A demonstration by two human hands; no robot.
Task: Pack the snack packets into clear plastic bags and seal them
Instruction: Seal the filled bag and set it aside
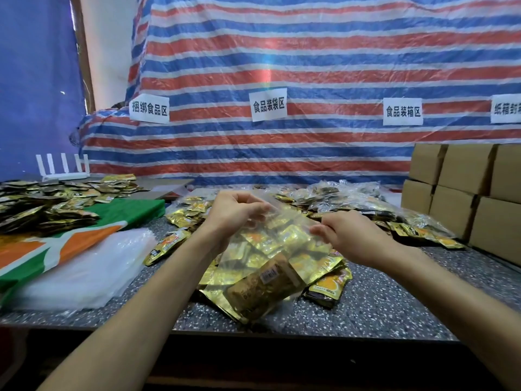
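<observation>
A clear plastic bag (pixel 267 266) holding gold snack packets hangs tilted above the speckled table (pixel 380 300), its lower end near the front edge. My left hand (pixel 234 213) pinches the bag's top edge on the left. My right hand (pixel 344 232) pinches the same edge on the right. Loose gold and orange snack packets (pixel 329 283) lie under and around the bag. More packets (pixel 189 213) are scattered behind my left hand.
A stack of empty clear bags (pixel 84 272) lies at the left on a green, orange and white sheet (pixel 50 249). A heap of packets (pixel 42 207) sits far left. Filled clear bags (pixel 352 198) pile at the back right beside brown cartons (pixel 465 190).
</observation>
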